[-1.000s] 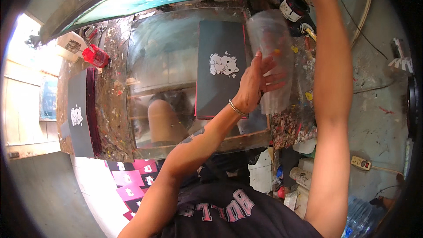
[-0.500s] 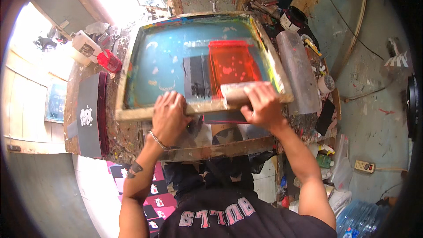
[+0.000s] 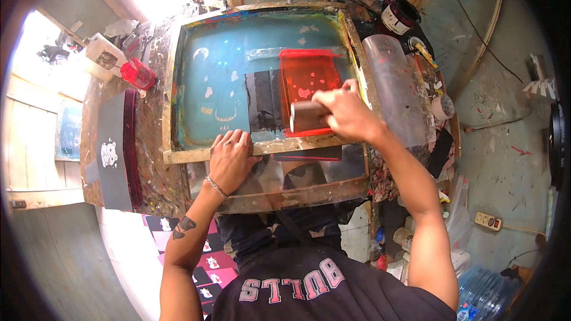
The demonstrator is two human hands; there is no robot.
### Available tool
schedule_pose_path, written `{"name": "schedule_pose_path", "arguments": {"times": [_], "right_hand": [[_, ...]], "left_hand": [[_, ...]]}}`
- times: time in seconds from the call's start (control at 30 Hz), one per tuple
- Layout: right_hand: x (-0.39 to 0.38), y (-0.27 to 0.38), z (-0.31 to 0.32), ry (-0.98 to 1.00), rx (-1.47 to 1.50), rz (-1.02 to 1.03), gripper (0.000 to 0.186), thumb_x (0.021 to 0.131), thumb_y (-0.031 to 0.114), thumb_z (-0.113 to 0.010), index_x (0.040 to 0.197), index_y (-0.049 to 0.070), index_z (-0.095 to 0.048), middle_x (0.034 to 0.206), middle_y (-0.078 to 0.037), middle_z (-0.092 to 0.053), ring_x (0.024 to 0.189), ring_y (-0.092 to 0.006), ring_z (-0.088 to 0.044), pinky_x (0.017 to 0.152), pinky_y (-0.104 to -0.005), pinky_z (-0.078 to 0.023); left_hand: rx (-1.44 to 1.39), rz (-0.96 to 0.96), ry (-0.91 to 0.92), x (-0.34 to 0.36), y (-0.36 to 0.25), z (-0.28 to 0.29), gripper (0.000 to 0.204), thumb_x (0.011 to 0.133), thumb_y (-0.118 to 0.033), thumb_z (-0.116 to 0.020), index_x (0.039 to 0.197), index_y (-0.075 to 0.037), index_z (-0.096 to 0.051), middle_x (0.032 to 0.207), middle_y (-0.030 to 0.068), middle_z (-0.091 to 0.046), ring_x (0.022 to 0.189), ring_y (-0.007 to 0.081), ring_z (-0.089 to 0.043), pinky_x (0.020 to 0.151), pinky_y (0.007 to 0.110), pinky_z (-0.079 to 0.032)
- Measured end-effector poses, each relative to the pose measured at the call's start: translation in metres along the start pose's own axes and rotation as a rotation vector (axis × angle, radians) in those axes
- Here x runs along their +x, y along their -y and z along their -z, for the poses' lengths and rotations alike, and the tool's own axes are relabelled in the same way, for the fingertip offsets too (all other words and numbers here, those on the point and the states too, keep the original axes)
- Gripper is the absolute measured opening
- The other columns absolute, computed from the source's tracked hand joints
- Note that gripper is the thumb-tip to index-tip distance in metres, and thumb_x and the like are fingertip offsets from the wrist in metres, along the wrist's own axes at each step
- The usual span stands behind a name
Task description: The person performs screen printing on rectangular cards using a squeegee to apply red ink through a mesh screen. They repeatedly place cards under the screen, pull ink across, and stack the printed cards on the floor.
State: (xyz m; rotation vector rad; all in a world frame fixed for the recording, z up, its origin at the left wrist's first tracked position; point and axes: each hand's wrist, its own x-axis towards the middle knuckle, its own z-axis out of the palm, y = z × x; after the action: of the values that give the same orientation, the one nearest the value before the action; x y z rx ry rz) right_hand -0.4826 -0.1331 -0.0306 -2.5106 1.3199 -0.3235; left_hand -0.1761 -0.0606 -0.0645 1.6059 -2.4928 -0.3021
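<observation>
A: What are the two hands doing?

B: The left hand (image 3: 231,156) grips the near rail of the wooden frame (image 3: 190,155), fingers bent over the wood. The right hand (image 3: 351,112) is closed round a scraper (image 3: 306,117), which sticks out to that hand's left, over the red ink (image 3: 309,66).

A: And where does the frame sit?

B: Over the tabletop (image 3: 157,178), with its blue mesh (image 3: 223,89) spread beyond the hands. A dark card (image 3: 308,154) pokes out from under the near rail, between the two wrists.

A: Which step would you call this?

B: Scraping ink across the mesh, I'd judge. The red lies around and beyond the scraper, with a black patch (image 3: 264,102) to its left. Whether the blade presses on the mesh I can't quite tell from above.

A: What does the next move call for?

B: To my mind, firm, even pressure from the right hand while the left pins the frame, so it doesn't slide over the card.

A: Anything nearby?

B: A clear plastic sheet (image 3: 395,89) just right of the right hand, and a stack of dark cards (image 3: 113,154) well left of the left hand.
</observation>
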Motion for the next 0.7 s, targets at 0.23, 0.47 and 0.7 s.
{"name": "schedule_pose_path", "arguments": {"times": [0.23, 0.47, 0.7], "right_hand": [[0.031, -0.041, -0.022, -0.338, -0.290, 0.007, 0.038, 0.083, -0.003, -0.056, 0.118, 0.008, -0.067, 0.098, -0.012, -0.070, 0.099, -0.0305, -0.067, 0.103, -0.0537, -0.033], [0.106, -0.077, 0.005, -0.241, -0.207, -0.031, 0.040, 0.078, 0.001, -0.062, 0.116, 0.011, -0.068, 0.108, -0.012, -0.074, 0.109, -0.0278, -0.067, 0.101, -0.0474, -0.032], [0.024, -0.014, 0.011, 0.052, -0.021, 0.003, 0.039, 0.073, 0.008, -0.065, 0.112, 0.011, -0.069, 0.100, -0.012, -0.074, 0.101, -0.0311, -0.068, 0.098, -0.0458, -0.034]], "left_hand": [[-0.004, 0.013, 0.005, 0.000, 0.001, 0.002, 0.044, 0.074, -0.025, -0.086, 0.105, -0.005, -0.062, 0.102, 0.0081, -0.063, 0.104, 0.0274, -0.061, 0.090, 0.042, -0.046], [-0.056, 0.005, -0.034, 0.004, 0.000, -0.001, 0.044, 0.072, -0.025, -0.087, 0.101, -0.006, -0.061, 0.100, 0.0083, -0.062, 0.103, 0.0281, -0.061, 0.090, 0.042, -0.046], [-0.042, -0.001, -0.013, 0.000, 0.001, -0.002, 0.044, 0.072, -0.024, -0.087, 0.101, -0.006, -0.061, 0.100, 0.0085, -0.062, 0.103, 0.0286, -0.061, 0.090, 0.042, -0.045]]}}
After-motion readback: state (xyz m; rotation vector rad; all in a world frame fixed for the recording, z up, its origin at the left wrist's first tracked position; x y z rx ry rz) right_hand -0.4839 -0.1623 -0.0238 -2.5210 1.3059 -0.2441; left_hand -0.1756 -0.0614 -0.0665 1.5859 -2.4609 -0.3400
